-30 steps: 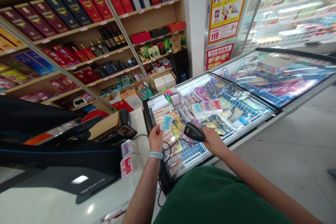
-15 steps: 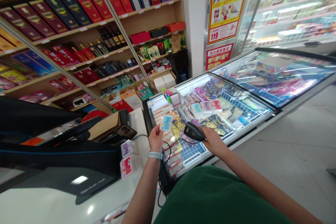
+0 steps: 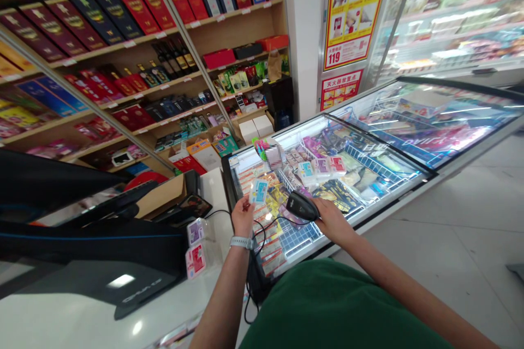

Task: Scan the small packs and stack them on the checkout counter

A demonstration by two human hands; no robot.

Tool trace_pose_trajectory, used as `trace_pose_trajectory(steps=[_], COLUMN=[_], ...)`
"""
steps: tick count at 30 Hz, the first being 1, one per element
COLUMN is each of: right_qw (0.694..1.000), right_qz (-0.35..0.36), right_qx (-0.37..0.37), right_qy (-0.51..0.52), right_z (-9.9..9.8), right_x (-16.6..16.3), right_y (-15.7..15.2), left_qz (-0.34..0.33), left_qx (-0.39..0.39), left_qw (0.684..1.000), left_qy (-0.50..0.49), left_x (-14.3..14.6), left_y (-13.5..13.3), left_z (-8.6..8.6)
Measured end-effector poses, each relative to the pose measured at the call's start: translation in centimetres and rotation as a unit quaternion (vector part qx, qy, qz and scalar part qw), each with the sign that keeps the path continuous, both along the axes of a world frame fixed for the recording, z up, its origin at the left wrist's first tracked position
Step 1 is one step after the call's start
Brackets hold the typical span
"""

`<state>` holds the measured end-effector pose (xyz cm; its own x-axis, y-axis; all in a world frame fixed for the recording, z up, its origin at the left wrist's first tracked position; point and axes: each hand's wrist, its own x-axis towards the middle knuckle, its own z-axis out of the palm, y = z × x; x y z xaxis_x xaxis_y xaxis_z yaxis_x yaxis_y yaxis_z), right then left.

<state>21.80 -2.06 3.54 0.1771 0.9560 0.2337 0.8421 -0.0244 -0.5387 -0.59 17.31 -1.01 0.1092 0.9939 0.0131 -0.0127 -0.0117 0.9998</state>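
My left hand [image 3: 243, 216] pinches a small white and blue packet [image 3: 258, 191] and holds it up over the glass-topped chest freezer [image 3: 368, 199]. A white watch sits on that wrist. My right hand [image 3: 329, 217] grips a black handheld barcode scanner [image 3: 302, 205], its head pointing left at the packet from a short distance. The scanner's black cable [image 3: 257, 234] loops down between my arms. Two similar small packets, one purple [image 3: 196, 230] and one red [image 3: 195, 259], stand on the white counter [image 3: 82, 327] just left of my left wrist.
A black till screen [image 3: 82, 251] stands on the counter at the left. Shelves of boxed bottles [image 3: 135, 38] fill the wall behind. The freezer holds several wrapped ice creams in wire baskets. A second freezer [image 3: 442, 114] and a glass-door chiller [image 3: 450, 16] stand at the right. Grey tiled floor [image 3: 462, 229] lies beyond.
Both hands hold as before; the view has shifted very slightly, nothing else has moved.
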Motion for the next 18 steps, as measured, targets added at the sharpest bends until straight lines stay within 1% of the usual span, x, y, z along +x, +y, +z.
trace_pose_trajectory(steps=[18], right_qw=[1.0], right_qz=[0.001], right_qx=[0.002], right_qy=[-0.006], right_z=[-0.75], right_x=[0.26], right_y=[-0.02], left_qz=[-0.005], left_qx=[-0.02], left_qw=[1.0], left_qy=[-0.004], left_x=[0.36], left_y=[0.19], left_z=[-0.77])
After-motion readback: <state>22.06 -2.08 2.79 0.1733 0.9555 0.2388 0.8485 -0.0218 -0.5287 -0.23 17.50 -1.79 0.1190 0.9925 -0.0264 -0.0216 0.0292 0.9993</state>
